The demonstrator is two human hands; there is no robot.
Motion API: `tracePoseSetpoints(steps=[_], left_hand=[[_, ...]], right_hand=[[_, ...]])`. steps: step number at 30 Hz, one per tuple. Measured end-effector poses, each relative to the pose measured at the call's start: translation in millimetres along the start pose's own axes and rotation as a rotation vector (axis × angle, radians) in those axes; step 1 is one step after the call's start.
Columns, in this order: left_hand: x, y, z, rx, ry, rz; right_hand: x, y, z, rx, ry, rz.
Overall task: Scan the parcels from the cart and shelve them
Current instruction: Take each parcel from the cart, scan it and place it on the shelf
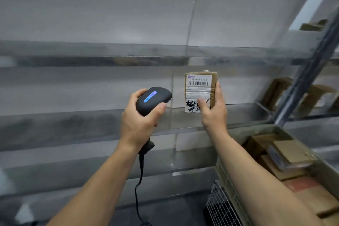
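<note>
we seem partway through: our right hand (213,113) grips a small flat parcel (199,91) upright, thumb across its black handwriting, just above the front edge of the grey metal shelf (91,119). our left hand (139,115) is wrapped round a smooth dark plastic scanner (153,99), its rounded blue-lit head just beside the parcel's left edge. the parcel is brown cardboard under glossy tape with a white barcode label (199,82); we cannot tell whether it is scanned, it is not yet shelved, and a heap of cardboard parcels (291,152) lies in the wire-sided cart (220,205).
</note>
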State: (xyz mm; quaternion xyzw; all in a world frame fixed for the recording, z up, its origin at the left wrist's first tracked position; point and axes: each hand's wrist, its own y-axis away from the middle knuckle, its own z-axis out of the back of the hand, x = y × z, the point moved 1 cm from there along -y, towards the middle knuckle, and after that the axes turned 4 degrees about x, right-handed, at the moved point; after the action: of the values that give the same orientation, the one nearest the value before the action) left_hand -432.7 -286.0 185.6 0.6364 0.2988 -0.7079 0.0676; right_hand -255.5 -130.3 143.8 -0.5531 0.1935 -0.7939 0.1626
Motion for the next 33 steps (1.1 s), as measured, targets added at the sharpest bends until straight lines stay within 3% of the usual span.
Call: tracePoseSetpoints(steps=[11,33], left_hand=[[-13,-2,133,-0.297,-0.068,-0.064],[-56,-34,447,-0.513,-0.212,-0.191]], right_hand=[[96,1,-144,0.208,-0.234,0.172],[324,56,-422,0.298,-0.563,0.358]])
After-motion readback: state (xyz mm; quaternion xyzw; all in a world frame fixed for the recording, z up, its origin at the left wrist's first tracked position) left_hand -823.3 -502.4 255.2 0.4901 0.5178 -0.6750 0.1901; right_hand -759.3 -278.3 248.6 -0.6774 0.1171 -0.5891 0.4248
